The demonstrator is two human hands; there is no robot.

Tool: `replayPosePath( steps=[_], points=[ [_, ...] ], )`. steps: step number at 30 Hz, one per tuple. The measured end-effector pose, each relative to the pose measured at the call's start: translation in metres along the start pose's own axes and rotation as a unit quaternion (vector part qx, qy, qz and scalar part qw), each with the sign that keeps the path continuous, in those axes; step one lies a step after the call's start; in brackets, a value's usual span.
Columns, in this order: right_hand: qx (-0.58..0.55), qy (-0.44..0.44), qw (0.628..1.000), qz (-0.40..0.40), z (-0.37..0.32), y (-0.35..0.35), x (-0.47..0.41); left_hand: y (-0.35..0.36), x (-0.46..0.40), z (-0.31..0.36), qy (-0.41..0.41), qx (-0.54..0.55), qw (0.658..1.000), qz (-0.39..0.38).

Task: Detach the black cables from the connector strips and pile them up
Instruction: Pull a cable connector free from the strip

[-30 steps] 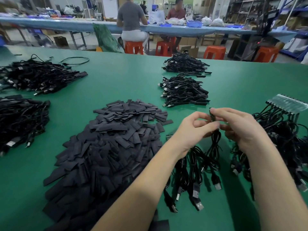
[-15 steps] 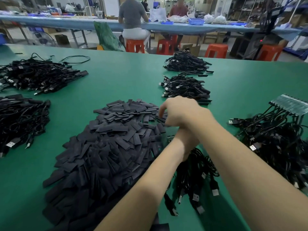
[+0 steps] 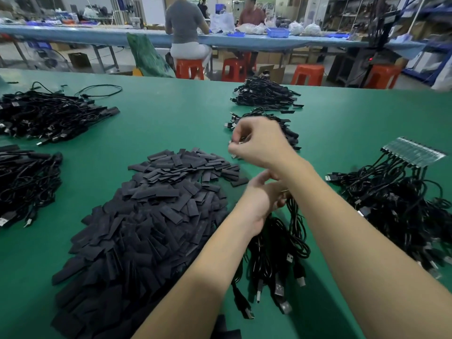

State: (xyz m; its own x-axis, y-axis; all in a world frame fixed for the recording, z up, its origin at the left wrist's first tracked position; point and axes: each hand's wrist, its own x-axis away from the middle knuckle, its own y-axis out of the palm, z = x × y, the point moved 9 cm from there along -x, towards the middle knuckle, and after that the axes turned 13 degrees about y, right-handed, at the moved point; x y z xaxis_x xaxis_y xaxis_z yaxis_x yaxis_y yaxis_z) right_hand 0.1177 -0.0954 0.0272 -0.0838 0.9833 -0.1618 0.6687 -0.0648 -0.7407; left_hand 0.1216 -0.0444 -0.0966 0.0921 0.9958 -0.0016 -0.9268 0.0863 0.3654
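Head view: cables (image 3: 276, 243) bunched under left hand (image 3: 260, 199), gripped; right hand (image 3: 259, 145) crossed above, fingers curled, pinched contents unclear, over cable pile (image 3: 286, 133).

matt green table (image 3: 171, 123), glossy (rubbery) cables (image 3: 276, 243)

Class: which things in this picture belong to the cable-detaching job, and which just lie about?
Job: left hand, held cables, right hand, connector strip, cable piles.
Lying about: black strips, orange stools, blue bin.
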Motion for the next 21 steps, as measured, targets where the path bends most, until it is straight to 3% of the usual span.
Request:
replayPosePath(
  steps=[2,4,5,8,11,15,21],
  points=[
    [-0.108,-0.003,0.989,0.103,0.014,-0.044,0.011,-0.001,-0.002,-0.001,-0.008,0.006,1.000,0.005],
    [-0.192,0.047,0.968,0.156,0.050,-0.071,0.024,-0.001,-0.003,0.001,-0.006,0.012,1.000,0.003],
    [-0.244,0.091,0.954,0.151,0.074,-0.075,0.030,-0.002,-0.004,0.001,-0.005,0.014,1.000,0.003],
    [-0.422,0.205,0.882,0.038,0.134,-0.053,0.053,-0.004,-0.003,0.002,-0.021,0.025,0.999,-0.008],
    [-0.470,0.248,0.847,-0.010,0.159,-0.033,0.067,-0.007,-0.004,0.004,-0.027,0.020,0.999,-0.018],
    [-0.462,0.263,0.847,0.018,0.171,-0.035,0.069,-0.010,-0.005,0.008,-0.013,-0.010,1.000,-0.023],
    [-0.569,0.177,0.800,-0.073,0.148,-0.032,0.069,-0.001,-0.001,0.016,-0.020,-0.030,0.994,-0.104]
  ],
)
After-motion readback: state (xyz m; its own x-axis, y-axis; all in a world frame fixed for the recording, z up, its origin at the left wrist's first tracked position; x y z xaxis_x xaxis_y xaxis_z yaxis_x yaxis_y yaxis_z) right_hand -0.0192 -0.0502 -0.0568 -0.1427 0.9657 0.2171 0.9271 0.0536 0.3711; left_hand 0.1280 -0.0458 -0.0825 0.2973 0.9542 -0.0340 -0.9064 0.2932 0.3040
